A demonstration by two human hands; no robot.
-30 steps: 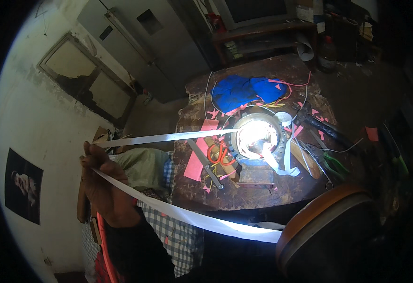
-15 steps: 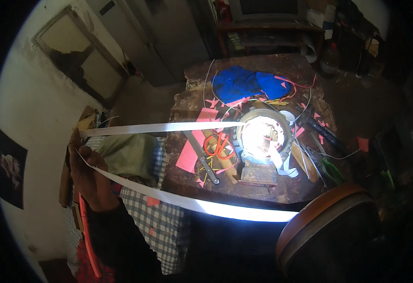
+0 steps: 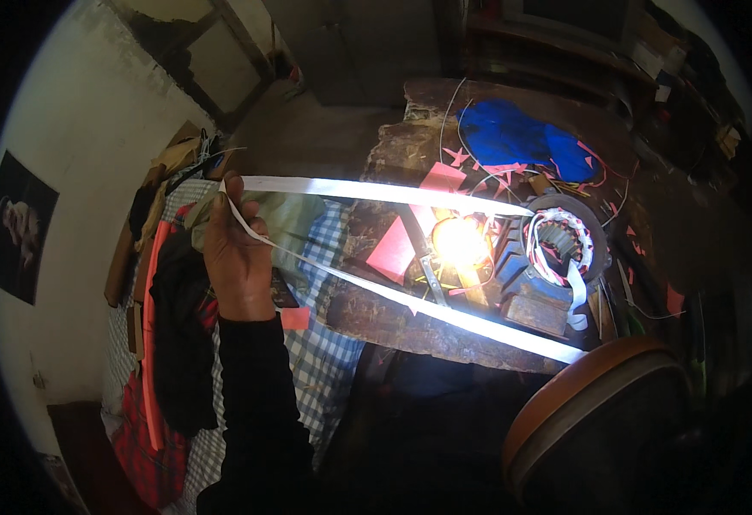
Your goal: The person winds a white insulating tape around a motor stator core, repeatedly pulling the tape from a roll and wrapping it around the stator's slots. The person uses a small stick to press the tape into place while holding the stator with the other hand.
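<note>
At the left, above a checked cloth, my left hand [image 3: 240,253] pinches a long white cloth tape [image 3: 350,190] between thumb and fingers. The tape folds back at my fingertips. Its upper run stretches tight to a motor stator [image 3: 513,262] on the table, while the lower run slants to the right and passes behind a round, orange-rimmed object. Inside the stator, the coil ring [image 3: 593,249] is wrapped in white, with bits of pink showing. A loose curl of white tape [image 3: 576,296] hangs from its front. My right hand is not in view.
The orange-rimmed object [image 3: 590,386] covers the lower right. On the wooden table [image 3: 376,296] lie a knife [image 3: 433,279], pink sheets [image 3: 391,249], pink scraps and a blue cloth [image 3: 522,137]. Orange scissors sit in the glare. A wooden block [image 3: 537,314] rests before the stator.
The view has turned left, so the table appears farther right. The bright light spot has shifted off the stator onto the scissors. My left hand still grips the stretched tape.
</note>
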